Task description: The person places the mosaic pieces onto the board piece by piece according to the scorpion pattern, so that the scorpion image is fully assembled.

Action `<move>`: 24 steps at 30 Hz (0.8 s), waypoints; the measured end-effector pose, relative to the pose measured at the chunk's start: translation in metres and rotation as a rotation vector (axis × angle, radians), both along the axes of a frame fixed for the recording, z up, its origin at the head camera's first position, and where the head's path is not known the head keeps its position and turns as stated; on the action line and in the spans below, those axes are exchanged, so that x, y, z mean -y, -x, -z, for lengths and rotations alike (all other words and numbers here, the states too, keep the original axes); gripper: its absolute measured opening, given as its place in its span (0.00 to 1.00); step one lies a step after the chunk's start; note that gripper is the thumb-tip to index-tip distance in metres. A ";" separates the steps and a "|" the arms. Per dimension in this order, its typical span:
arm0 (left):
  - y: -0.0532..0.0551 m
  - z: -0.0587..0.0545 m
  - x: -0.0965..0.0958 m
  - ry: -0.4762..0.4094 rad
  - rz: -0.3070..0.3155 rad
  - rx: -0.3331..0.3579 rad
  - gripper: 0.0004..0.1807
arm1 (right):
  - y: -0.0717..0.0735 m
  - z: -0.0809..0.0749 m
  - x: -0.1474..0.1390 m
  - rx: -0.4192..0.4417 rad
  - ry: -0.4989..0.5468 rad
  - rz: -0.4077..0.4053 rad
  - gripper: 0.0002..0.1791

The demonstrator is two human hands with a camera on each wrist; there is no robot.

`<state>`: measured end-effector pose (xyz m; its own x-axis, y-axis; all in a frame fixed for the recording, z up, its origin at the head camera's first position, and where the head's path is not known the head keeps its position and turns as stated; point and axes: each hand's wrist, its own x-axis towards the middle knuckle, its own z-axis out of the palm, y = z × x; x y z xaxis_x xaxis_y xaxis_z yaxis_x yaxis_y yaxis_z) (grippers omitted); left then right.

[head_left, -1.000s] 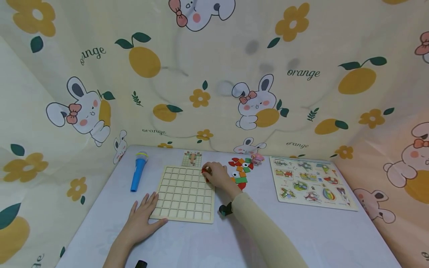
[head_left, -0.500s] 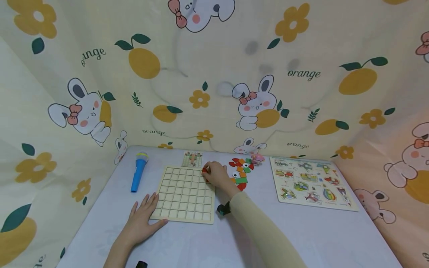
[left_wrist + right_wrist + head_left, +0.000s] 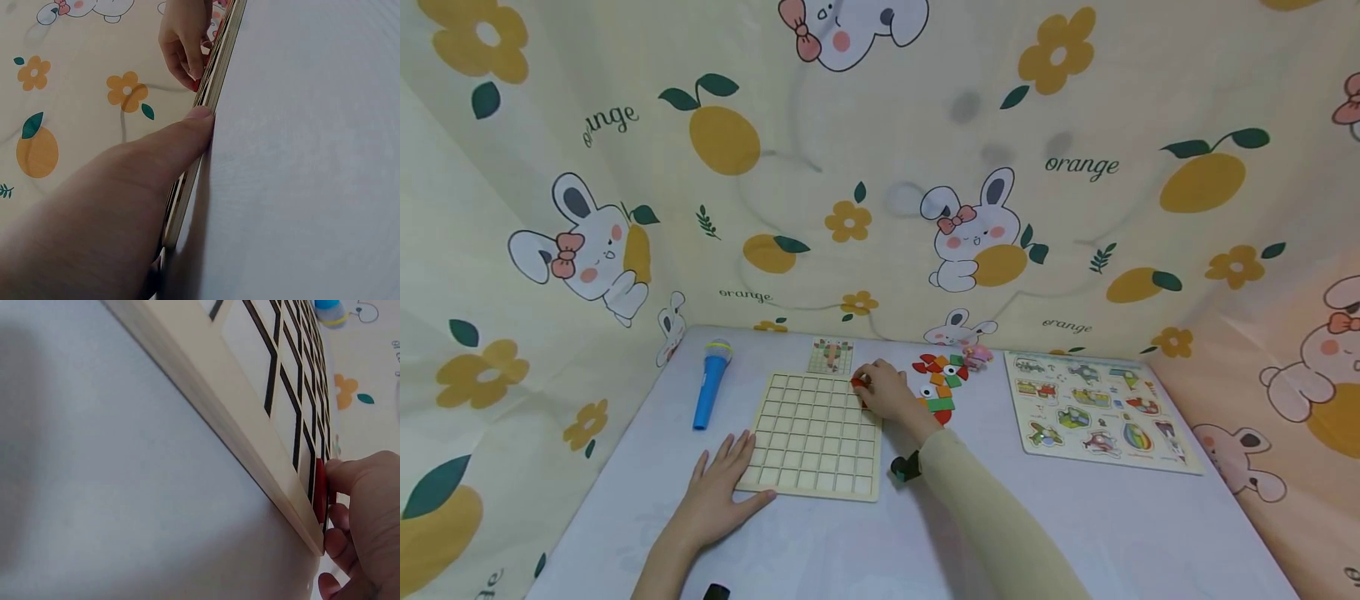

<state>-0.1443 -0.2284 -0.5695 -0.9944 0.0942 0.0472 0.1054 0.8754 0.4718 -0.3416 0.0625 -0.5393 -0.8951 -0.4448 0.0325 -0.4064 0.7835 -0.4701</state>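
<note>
A pale wooden grid board (image 3: 815, 442) lies flat on the table. My left hand (image 3: 709, 500) rests at its left side with spread, straight fingers; in the left wrist view the thumb (image 3: 181, 137) touches the board's edge. At the far right corner, my right hand (image 3: 886, 392) pinches a small red puzzle piece (image 3: 858, 381) against the board. Seen from the right wrist, a red piece (image 3: 320, 490) sits in a cell by the thumb (image 3: 344, 475). The fingers partly hide that corner, and the piece's full shape cannot be made out.
Beyond the board lies a small picture card (image 3: 831, 356). Right of the hand are several coloured pieces (image 3: 940, 404) and a pink figurine (image 3: 977, 357). A blue toy microphone (image 3: 707, 387) lies left, and a picture puzzle board (image 3: 1097, 412) right.
My right fingers have shifted only slightly over the red piece at the corner. The left hand and the board have stayed in place.
</note>
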 end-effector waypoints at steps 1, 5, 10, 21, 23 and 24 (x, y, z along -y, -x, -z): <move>0.000 0.000 0.000 0.000 0.000 0.000 0.59 | 0.000 0.000 0.000 0.004 -0.003 -0.008 0.14; 0.000 -0.001 0.000 -0.006 0.002 0.001 0.59 | 0.002 0.001 -0.001 0.027 -0.004 -0.027 0.14; 0.001 0.001 -0.001 -0.016 0.004 -0.001 0.59 | 0.005 0.001 -0.002 0.052 -0.013 -0.031 0.15; 0.003 0.003 0.001 -0.011 0.001 -0.013 0.59 | 0.004 -0.003 -0.002 0.069 0.017 -0.036 0.14; 0.003 0.002 0.001 -0.011 0.001 -0.012 0.59 | 0.004 -0.003 -0.001 0.070 0.017 -0.039 0.14; 0.003 0.002 0.001 -0.011 0.001 -0.011 0.59 | 0.004 -0.003 -0.001 0.070 0.017 -0.041 0.13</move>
<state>-0.1471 -0.2289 -0.5718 -0.9937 0.0951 0.0590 0.1117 0.8701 0.4800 -0.3459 0.0637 -0.5358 -0.8765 -0.4809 -0.0218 -0.4036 0.7587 -0.5113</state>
